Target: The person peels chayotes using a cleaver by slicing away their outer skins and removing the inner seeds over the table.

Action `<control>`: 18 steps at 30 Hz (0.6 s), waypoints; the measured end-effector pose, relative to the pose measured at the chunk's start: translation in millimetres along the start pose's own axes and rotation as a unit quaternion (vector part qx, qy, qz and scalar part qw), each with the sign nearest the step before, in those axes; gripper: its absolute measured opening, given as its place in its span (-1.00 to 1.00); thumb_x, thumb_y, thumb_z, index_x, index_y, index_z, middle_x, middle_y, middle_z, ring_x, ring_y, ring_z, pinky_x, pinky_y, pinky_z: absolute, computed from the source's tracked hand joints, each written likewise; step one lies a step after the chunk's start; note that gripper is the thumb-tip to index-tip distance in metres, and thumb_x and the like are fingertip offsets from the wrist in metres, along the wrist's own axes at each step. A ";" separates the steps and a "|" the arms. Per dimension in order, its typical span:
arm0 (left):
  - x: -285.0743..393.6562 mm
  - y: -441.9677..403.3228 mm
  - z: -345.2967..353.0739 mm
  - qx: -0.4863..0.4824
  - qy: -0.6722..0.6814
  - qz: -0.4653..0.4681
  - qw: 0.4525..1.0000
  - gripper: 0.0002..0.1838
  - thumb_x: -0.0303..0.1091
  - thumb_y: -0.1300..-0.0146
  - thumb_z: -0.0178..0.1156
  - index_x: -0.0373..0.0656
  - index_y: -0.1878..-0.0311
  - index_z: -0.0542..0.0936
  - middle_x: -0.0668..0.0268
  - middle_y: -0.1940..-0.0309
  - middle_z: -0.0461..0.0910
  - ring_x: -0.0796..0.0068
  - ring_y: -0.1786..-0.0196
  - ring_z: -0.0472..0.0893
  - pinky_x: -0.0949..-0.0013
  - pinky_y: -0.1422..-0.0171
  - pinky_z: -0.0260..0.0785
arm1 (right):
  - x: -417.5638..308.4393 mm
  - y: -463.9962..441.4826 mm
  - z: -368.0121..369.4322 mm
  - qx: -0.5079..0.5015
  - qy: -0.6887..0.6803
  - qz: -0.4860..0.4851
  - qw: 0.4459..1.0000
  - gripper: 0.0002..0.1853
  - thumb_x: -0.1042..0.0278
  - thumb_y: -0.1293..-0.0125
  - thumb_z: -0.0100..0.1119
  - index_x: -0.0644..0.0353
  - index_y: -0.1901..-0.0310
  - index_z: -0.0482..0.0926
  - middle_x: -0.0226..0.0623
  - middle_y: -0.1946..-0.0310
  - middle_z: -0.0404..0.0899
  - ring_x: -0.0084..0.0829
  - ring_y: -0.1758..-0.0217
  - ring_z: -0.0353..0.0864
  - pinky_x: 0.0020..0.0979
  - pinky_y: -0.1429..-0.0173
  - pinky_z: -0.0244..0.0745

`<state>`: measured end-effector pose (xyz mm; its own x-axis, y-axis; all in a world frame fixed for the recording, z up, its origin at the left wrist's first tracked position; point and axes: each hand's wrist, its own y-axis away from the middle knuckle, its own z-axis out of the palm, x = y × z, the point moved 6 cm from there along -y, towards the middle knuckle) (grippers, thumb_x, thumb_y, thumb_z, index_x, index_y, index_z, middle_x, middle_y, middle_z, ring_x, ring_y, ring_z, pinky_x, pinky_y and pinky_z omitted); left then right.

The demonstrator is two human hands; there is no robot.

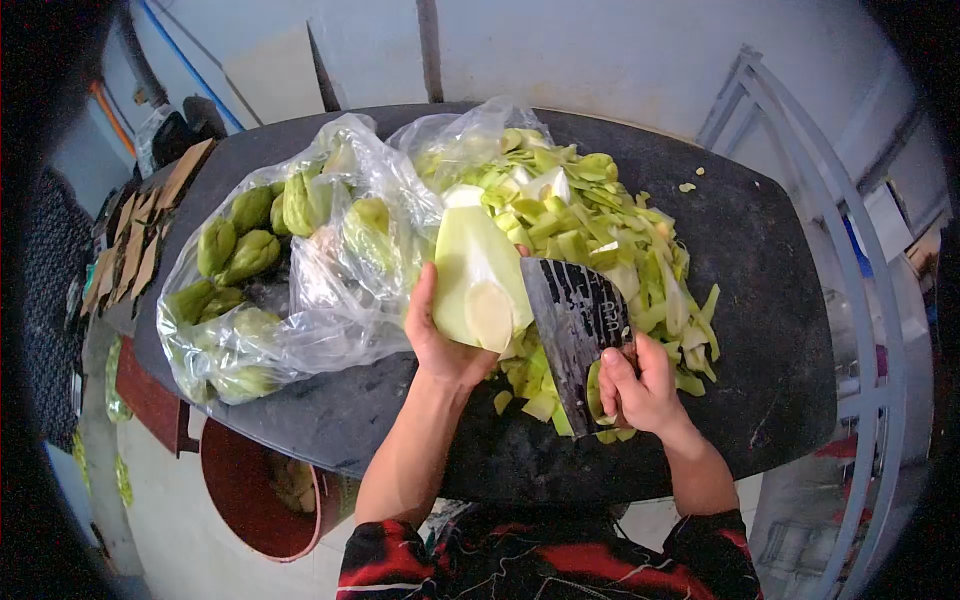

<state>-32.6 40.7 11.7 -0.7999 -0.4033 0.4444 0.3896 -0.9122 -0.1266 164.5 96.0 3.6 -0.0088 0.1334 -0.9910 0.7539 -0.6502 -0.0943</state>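
Note:
My left hand (447, 348) is closed around a peeled chayote (472, 250), pale green with a whitish oval patch at its near end. In my right hand (643, 390) is a cleaver (570, 315) with a broad dark blade marked by pale streaks. The blade's edge is close beside the chayote; I cannot tell whether they touch. A strip of green peel (596, 390) lies against the blade by my right fingers. Behind both hands spreads a heap of green peelings (655, 250). Left of my left hand, a clear plastic bag (350, 310) holds several unpeeled chayotes (248, 255).
The dark table (755, 330) has a rounded edge. Below its left side stands a reddish-brown bin (235, 490) with scraps inside. A grey metal railing (850, 200) rises at the right. Cardboard pieces (130, 240) lie at the far left, and a pale wall (560, 60) stands behind.

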 end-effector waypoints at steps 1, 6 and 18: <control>-0.3 -0.1 0.8 -0.015 -0.006 0.001 1.000 -0.27 0.22 -0.31 -0.03 -0.15 -0.36 0.32 -0.02 -0.17 0.50 0.15 -0.18 0.54 0.10 -0.28 0.40 | -1.6 0.1 -0.3 -0.004 0.008 0.001 1.000 -0.80 0.32 -0.50 -0.03 0.30 0.04 0.38 -0.50 0.73 0.35 -0.66 0.76 0.34 -0.53 0.66 0.27; -4.6 5.6 -5.4 0.023 -0.018 0.003 1.000 -0.26 0.20 -0.28 0.03 -0.17 -0.35 0.33 0.07 -0.16 0.51 0.17 -0.19 0.53 0.11 -0.27 0.38 | -7.0 -1.0 -0.5 0.002 0.035 0.003 0.999 -0.80 0.31 -0.50 -0.04 0.30 0.11 0.35 -0.46 0.75 0.35 -0.61 0.78 0.33 -0.51 0.67 0.27; -35.4 19.1 -3.2 0.052 -0.055 -0.030 0.997 -0.17 0.18 -0.15 0.19 -0.08 -0.40 0.26 0.28 -0.06 0.46 0.36 -0.06 0.50 0.25 -0.16 0.37 | 11.1 -2.2 2.8 0.043 -0.033 0.005 0.999 -0.78 0.29 -0.52 -0.08 0.19 0.29 0.25 -0.40 0.74 0.33 -0.55 0.78 0.35 -0.46 0.70 0.28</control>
<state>1.7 37.3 -9.3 -0.7704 -0.3327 0.5439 0.3926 -0.9197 -0.0064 160.9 96.8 -7.5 -0.0464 0.0783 -0.9958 0.6953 -0.7133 -0.0885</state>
